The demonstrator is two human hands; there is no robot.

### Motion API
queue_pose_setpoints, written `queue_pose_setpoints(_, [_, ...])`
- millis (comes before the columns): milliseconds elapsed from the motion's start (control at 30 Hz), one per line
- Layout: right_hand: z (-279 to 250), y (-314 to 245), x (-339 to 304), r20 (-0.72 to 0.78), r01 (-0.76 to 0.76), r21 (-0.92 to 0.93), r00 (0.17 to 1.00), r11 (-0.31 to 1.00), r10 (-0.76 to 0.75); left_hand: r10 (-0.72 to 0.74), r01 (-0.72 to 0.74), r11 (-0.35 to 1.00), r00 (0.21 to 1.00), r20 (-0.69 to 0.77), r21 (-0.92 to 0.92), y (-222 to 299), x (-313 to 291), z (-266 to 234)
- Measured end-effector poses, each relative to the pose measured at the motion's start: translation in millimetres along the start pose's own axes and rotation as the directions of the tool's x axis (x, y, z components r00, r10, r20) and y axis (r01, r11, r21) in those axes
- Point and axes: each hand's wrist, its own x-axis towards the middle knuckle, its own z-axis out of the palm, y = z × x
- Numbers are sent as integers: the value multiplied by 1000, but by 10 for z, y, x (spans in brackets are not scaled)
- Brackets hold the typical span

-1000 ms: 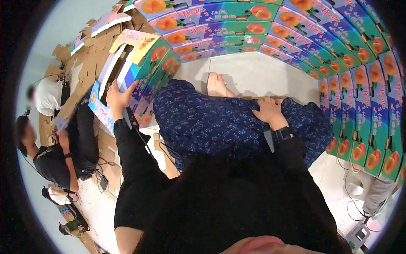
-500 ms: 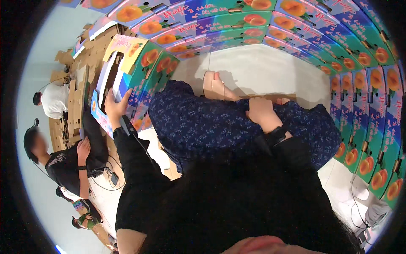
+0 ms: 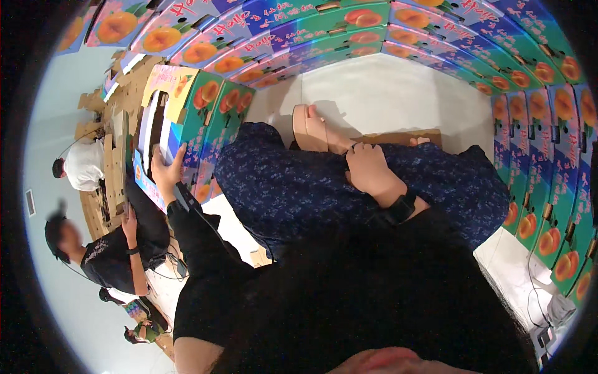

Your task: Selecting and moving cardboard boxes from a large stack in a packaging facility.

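At the left stands an upright fruit carton [image 3: 198,135], green, blue and pink with peach pictures and a yellow upper flap. My left hand [image 3: 166,177] straddles the edge by its slot-like opening, the thumb on the printed side and the fingers partly hidden. My right hand [image 3: 374,171] lies on my lap, its fingers curled over the edge of my dark blue flowered skirt [image 3: 293,187]; the fingertips are hidden. One foot in a beige sandal [image 3: 309,128] sticks out beyond the skirt.
Stacked peach cartons [image 3: 548,143] wall in the far side and right. Flattened brown cardboard [image 3: 115,143] lies at the left, where a person in black [image 3: 115,258] sits close and others are farther off. Cables [image 3: 531,274] hang at the lower right.
The view has shifted slightly. My right hand has moved a little to the left along the skirt. My left hand stays at the carton's edge. The nearby person's arm has shifted.
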Motion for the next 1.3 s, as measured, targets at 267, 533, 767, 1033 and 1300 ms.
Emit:
queue_pose_setpoints(267, [8,27,11,-2,11,27,1000,1000,-11,-60,58,998,996,63,33,202,-16,-90])
queue_pose_setpoints(533, [-51,25,-3,2,16,36,1000,999,-16,-64,64,997,998,-14,32,-15,7,36])
queue_pose_setpoints(767, [-29,20,-2,1,29,61,1000,998,-29,-35,36,999,999,-30,19,-75,9,57])
queue_pose_setpoints(1033, [0,24,13,-14,29,59,1000,998,-28,2,-2,1000,1000,-6,12,-39,18,26])
queue_pose_setpoints(1300, [-48,30,17,8,31,69,999,997,-31,-3,4,999,1000,-27,48,27,6,9])
